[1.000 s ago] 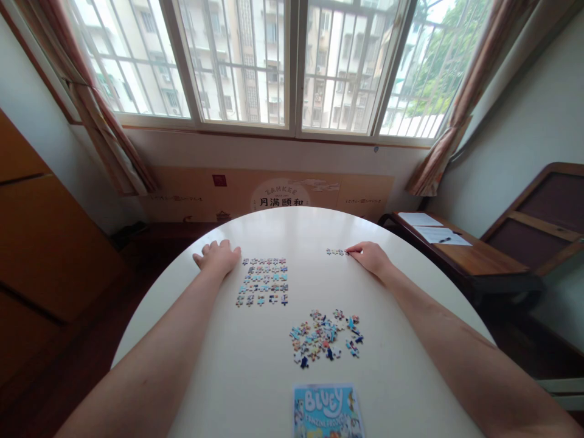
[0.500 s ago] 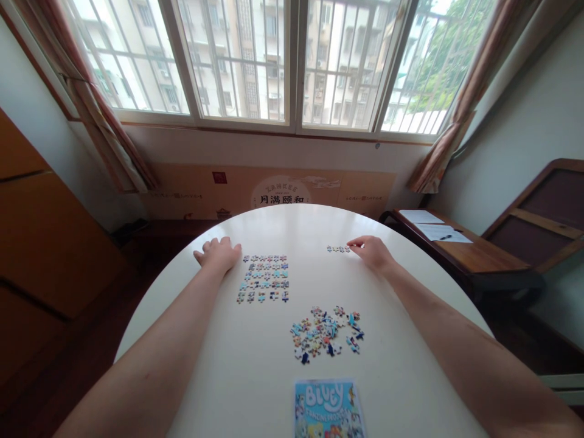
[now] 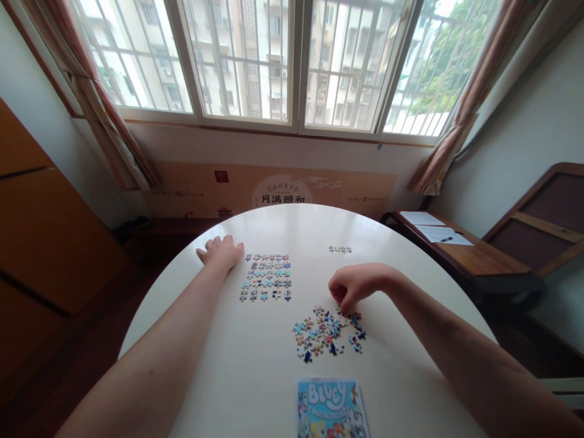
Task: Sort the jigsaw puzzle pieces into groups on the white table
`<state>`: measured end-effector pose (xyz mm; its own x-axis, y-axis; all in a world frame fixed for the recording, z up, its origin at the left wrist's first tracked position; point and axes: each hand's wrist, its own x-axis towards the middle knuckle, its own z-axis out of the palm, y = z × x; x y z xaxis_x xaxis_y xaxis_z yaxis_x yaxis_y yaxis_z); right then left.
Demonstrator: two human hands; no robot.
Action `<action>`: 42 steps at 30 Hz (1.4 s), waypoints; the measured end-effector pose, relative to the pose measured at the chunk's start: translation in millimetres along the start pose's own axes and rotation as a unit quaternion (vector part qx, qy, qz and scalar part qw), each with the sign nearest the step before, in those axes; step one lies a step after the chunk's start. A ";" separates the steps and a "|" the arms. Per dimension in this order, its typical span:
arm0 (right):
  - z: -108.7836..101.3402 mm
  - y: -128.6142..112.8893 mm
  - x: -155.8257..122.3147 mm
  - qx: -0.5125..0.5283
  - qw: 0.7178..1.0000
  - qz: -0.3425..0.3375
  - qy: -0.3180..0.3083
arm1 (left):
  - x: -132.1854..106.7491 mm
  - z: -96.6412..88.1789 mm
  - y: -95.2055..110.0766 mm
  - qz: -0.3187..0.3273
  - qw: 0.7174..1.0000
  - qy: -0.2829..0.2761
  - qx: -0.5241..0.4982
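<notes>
My left hand [image 3: 222, 252] lies on the white table with its fingers spread, holding nothing. Just to its right, rows of jigsaw puzzle pieces [image 3: 269, 274] are laid out with small gaps between them. My right hand [image 3: 358, 286] reaches down to the upper right edge of a loose heap of puzzle pieces [image 3: 319, 333]. Its fingers are pinched together at a piece there, which they partly cover. Beyond this hand, a short row of puzzle pieces [image 3: 340, 249] lies on the tabletop.
A blue "Bluey" picture sheet [image 3: 332, 409] lies at the near side of the round white table [image 3: 237, 365]. To the right, a wooden bench [image 3: 483, 249] carries papers [image 3: 442, 235] and a pen. A barred window and a printed panel [image 3: 292, 182] are beyond the table.
My right hand has left the short row at the back and come nearer, down to the loose heap. My left hand stays spread beside the laid-out rows.
</notes>
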<state>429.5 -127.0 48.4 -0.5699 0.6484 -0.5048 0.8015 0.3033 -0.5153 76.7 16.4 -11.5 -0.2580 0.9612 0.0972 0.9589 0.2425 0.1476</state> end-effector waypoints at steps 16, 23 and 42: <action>-3.5 59.2 26.8 -0.013 0.930 0.147 0.336 | 2.2 2.8 -1.2 0.003 1.000 0.003 0.000; -4.8 77.0 27.8 -0.025 0.887 0.102 0.450 | -0.7 -0.3 0.6 -0.001 1.000 -0.003 0.001; 7.6 87.3 42.1 -0.060 0.880 0.032 0.471 | -4.5 -2.9 2.0 -0.001 1.000 -0.003 0.009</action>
<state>474.1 -78.5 -23.2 -0.1659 0.9405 0.2967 0.8715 0.2806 -0.4022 79.4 12.2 -8.8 -0.2585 0.9618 0.0903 0.9605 0.2459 0.1305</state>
